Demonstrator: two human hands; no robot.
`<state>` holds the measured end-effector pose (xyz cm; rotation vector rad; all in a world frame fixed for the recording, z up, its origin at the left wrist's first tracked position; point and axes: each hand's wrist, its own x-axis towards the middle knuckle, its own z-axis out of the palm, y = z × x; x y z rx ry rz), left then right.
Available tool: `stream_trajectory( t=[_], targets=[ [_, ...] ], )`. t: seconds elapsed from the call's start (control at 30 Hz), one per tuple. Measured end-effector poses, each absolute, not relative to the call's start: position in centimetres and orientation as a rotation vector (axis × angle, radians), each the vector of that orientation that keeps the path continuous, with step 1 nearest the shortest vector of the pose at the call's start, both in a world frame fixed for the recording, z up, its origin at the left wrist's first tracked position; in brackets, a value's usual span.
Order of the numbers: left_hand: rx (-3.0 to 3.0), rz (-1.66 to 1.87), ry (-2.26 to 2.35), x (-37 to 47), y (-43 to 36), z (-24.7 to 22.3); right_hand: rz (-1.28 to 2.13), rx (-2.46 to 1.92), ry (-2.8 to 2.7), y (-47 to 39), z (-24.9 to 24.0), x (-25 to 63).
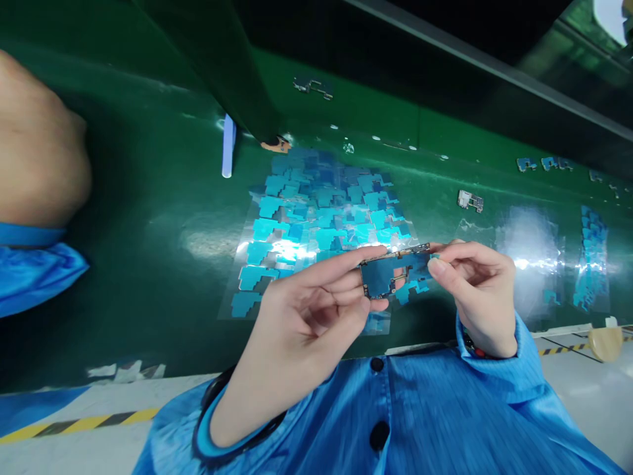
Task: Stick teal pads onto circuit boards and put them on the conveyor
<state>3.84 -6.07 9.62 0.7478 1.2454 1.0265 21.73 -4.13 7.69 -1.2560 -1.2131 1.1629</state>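
My left hand (316,310) grips the left end of a small circuit board (380,277), whose face is covered in dark blue. The board is held above the green table, slightly tilted, with a cutout near its middle. At its right end, my right hand (469,277) pinches the board's edge between thumb and forefinger. Behind the hands lie clear sheets bearing many blue cut film pieces (324,198), arranged in overlapping rows.
A light purple strip (228,146) lies at the left, beside a dark post. Another person's arm (39,145) reaches in at the far left. Loose boards lie at the back (313,87) and right (470,200). A dark shelf edge (469,59) crosses the top right.
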Motion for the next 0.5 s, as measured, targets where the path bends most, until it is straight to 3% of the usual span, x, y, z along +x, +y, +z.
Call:
stream_trajectory(
  t=[0.5],
  targets=[
    [0.9,0.877,1.27,2.8,-5.7,8.8,1.169,-1.274,-1.199,-4.1,7.6,21.5]
  ],
)
